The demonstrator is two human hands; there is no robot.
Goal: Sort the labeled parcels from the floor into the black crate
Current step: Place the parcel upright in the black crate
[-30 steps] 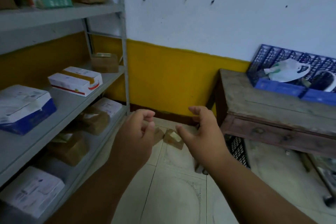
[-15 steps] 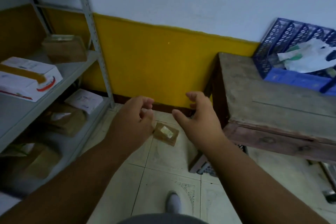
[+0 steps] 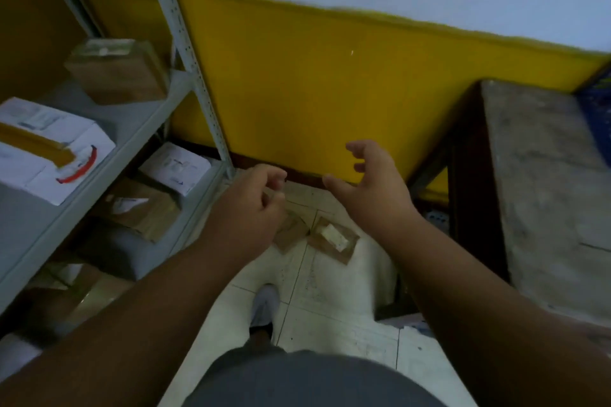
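Observation:
Two small brown parcels lie on the pale tiled floor near the yellow wall. The right parcel point(image 3: 334, 239) carries a white label on top. The left parcel point(image 3: 289, 235) is partly hidden behind my left hand point(image 3: 249, 211), which hovers above it with fingers loosely curled and holds nothing. My right hand point(image 3: 373, 188) reaches forward above and right of the labelled parcel, fingers spread and bent, empty. A sliver of the black crate point(image 3: 438, 220) shows under the wooden table.
A grey metal shelf rack point(image 3: 198, 82) at the left holds brown and white boxes point(image 3: 49, 149). A worn wooden table point(image 3: 545, 175) stands at the right with a blue crate corner point(image 3: 598, 99) on it. My white shoe point(image 3: 264, 304) is on the tiles below.
The view has tilted further down toward the floor. Both hands have stretched forward and lower toward the two parcels, and my right hand's fingers have spread wider.

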